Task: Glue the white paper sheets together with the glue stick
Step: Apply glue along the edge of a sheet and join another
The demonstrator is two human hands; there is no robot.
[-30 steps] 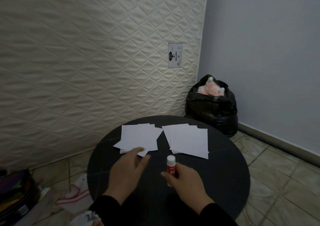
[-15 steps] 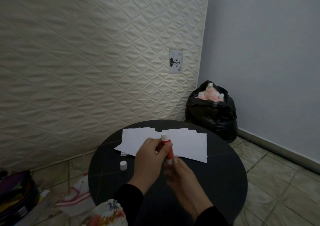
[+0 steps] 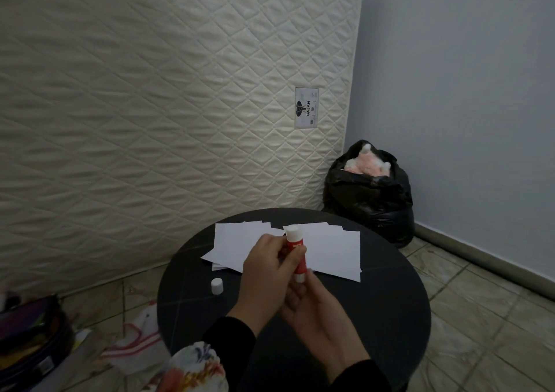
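Two hands low in the centre of the frame: left hand (image 3: 268, 261) curled round the upright glue stick (image 3: 296, 252), red barrel, white uncapped tip; right hand (image 3: 318, 304) at its white base, fingers mostly hidden behind the left, grip impossible to tell. White cap (image 3: 216, 286) standing alone just left, bare dark table (image 3: 387, 307) to the right. Beyond, two overlapping piles of white paper sheets (image 3: 333, 250), near edges partly covered by the hands. Farther back, quilted mattress (image 3: 150, 106) and black bag (image 3: 371, 193) at right.
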